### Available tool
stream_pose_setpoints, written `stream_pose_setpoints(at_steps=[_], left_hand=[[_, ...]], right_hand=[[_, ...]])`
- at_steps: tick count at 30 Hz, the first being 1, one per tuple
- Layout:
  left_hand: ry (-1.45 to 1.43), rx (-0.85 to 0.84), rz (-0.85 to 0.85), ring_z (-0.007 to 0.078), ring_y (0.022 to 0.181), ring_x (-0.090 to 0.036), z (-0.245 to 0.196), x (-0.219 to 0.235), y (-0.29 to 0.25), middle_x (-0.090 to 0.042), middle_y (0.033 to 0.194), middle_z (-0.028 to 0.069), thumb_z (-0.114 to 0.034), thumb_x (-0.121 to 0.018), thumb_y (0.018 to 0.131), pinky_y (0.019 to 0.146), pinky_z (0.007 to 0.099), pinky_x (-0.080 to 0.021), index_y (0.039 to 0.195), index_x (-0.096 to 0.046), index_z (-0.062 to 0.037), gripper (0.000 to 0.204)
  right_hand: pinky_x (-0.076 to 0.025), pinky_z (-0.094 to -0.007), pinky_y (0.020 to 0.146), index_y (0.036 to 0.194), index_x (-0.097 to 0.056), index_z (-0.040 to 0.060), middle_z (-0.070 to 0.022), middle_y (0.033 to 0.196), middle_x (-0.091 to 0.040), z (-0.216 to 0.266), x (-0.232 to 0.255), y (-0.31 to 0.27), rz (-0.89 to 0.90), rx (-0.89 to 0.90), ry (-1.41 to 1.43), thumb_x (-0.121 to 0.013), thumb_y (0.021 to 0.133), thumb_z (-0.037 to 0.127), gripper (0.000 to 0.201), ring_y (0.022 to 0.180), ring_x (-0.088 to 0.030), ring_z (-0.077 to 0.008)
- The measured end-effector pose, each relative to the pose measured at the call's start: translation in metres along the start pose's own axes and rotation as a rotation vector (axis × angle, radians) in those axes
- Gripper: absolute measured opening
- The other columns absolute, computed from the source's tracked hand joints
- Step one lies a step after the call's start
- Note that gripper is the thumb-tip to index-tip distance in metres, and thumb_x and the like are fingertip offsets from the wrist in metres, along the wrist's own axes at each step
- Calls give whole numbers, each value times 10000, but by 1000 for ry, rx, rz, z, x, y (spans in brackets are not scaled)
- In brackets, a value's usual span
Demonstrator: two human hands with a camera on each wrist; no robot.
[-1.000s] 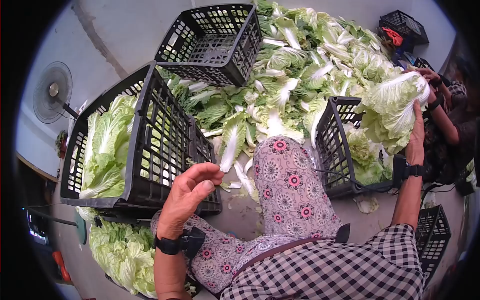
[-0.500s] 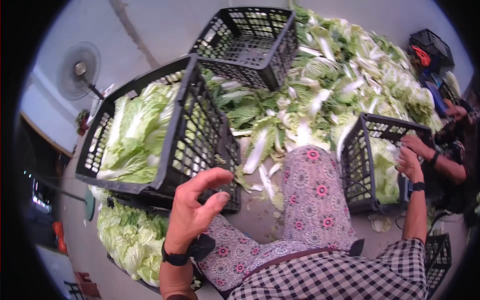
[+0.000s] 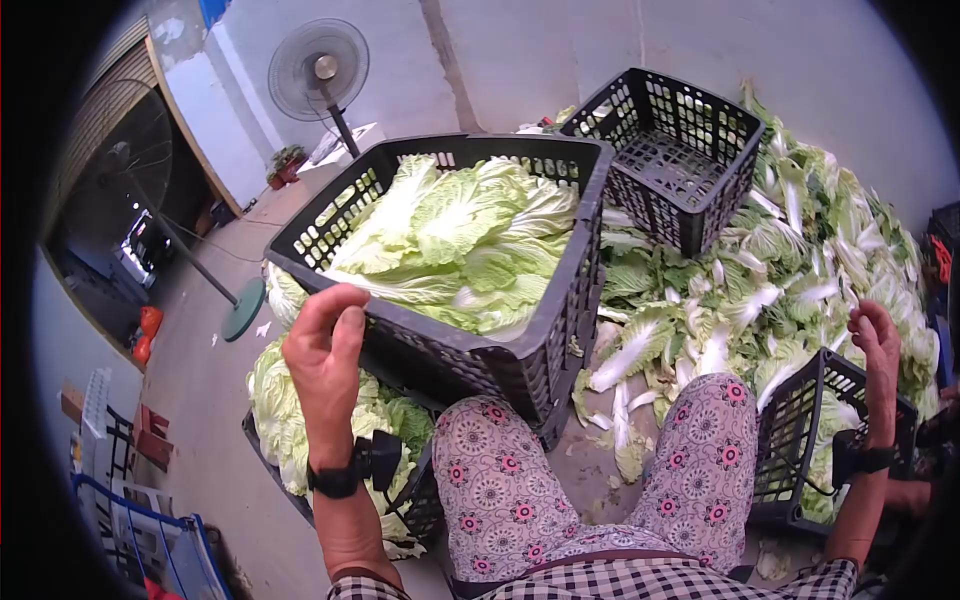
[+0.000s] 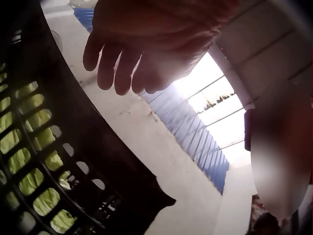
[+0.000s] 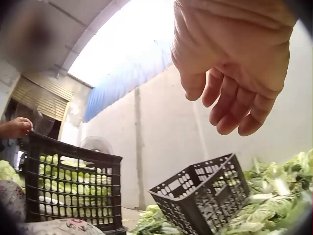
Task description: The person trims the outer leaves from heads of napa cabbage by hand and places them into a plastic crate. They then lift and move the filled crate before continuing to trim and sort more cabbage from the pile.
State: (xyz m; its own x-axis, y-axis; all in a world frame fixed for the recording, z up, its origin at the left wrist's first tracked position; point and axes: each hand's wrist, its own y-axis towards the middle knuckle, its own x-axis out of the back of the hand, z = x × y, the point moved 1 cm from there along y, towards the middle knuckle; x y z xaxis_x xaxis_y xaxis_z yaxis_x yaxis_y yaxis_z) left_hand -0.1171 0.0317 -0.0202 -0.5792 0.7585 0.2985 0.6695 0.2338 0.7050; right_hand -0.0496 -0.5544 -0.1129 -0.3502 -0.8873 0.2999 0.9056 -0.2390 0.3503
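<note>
My left hand [image 3: 325, 365] is beside the near left corner of a large black crate [image 3: 440, 345], its fingers loosely bent and holding nothing. That crate is heaped with Chinese cabbages [image 3: 465, 215]. In the left wrist view the left hand [image 4: 146, 46] hangs with relaxed fingers near the crate's slotted wall [image 4: 105, 161]. My right hand [image 3: 877, 345] is raised above a smaller black crate [image 3: 790, 440] at the right, which has cabbage [image 3: 832, 440] in it. Seen from the right wrist, the right hand [image 5: 234, 73] is empty, its fingers slightly curled.
An unfilled black crate [image 3: 690, 150] stands tilted on a pile of cabbages and loose leaves [image 3: 790, 250] by the wall. More cabbages [image 3: 285, 405] fill a lower crate at my left. Standing fans [image 3: 318, 70] are at the back left. Another person's arm [image 3: 908, 497] shows at the right edge.
The cabbage my right hand held has gone into the right crate; that hand has come up empty. The view has turned left, and my left hand has moved close to the large crate's rim.
</note>
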Motion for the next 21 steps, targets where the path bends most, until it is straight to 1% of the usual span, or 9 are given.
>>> stream_pose_setpoints(at_steps=[3, 7, 9, 11, 13, 15, 16, 20, 21], left_hand=[[87, 65, -26, 73, 810, -547, 33, 19, 14, -615, 870, 14, -105, -571, 871, 716, 213, -430, 961, -608, 2, 144], [344, -10, -2, 122, 798, -573, 50, 43, 39, -640, 849, 55, -152, -589, 837, 742, 258, -450, 953, -623, 11, 203], [428, 10, 110, 191, 847, -613, 55, 49, 57, -660, 904, 115, -211, -589, 823, 784, 299, -459, 989, -622, 21, 286], [470, 37, 257, 221, 881, -626, 69, 56, 77, -664, 940, 141, -232, -583, 825, 801, 313, -460, 1011, -618, 26, 320], [554, 84, 433, 237, 953, -609, 71, 57, 97, -645, 1013, 163, -253, -570, 831, 847, 328, -450, 1069, -598, 37, 377], [604, 151, 587, 220, 995, -583, 83, 56, 114, -633, 1046, 144, -257, -564, 838, 879, 325, -436, 1099, -583, 46, 401], [580, 179, 682, 231, 1017, -580, 94, 57, 121, -621, 1085, 187, -324, -589, 842, 899, 330, -434, 1200, -515, 49, 522], [755, 435, 1004, 320, 1099, -547, 109, 53, 149, -561, 1154, 261, -585, -614, 762, 922, 363, -424, 1292, -417, 36, 840], [815, 438, 1010, 319, 1113, -534, 109, 48, 155, -542, 1193, 247, -586, -604, 761, 928, 373, -418, 1290, -424, 19, 823]], right_hand=[[-425, -265, 855, 1113, -539, 28, -39, 1003, -600, 51, -74, 11, 185, 171, 44, -553, 883, 136, 254, 913, -555, -128], [-454, -278, 852, 1084, -561, 10, -80, 986, -629, 99, -164, 10, 346, 344, 81, -570, 823, 43, 263, 933, -589, -156], [-468, -303, 844, 1063, -580, 4, -99, 974, -641, 121, -198, 5, 459, 473, 20, -597, 802, 65, 268, 919, -606, -172], [-473, -307, 837, 1075, -574, -4, -112, 968, -643, 122, -224, 3, 585, 429, 18, -610, 809, 96, 287, 917, -610, -181], [-476, -315, 832, 1083, -566, -15, -129, 975, -641, 112, -239, 2, 724, 417, 29, -631, 806, 118, 314, 920, -609, -199], [-469, -360, 822, 1098, -558, -22, -175, 983, -631, 97, -244, 4, 856, 446, -70, -631, 815, 310, 443, 910, -611, -288], [-468, -369, 812, 1105, -556, -23, -183, 979, -628, 92, -243, 3, 923, 407, -115, -625, 811, 355, 484, 903, -609, -304], [-470, -382, 783, 1126, -546, -17, -190, 947, -630, 62, -229, 3, 1084, 300, -164, -623, 800, 425, 555, 879, -609, -322], [-471, -381, 780, 1128, -544, -16, -189, 943, -631, 55, -226, 3, 1104, 284, -157, -621, 801, 431, 559, 876, -609, -322]])
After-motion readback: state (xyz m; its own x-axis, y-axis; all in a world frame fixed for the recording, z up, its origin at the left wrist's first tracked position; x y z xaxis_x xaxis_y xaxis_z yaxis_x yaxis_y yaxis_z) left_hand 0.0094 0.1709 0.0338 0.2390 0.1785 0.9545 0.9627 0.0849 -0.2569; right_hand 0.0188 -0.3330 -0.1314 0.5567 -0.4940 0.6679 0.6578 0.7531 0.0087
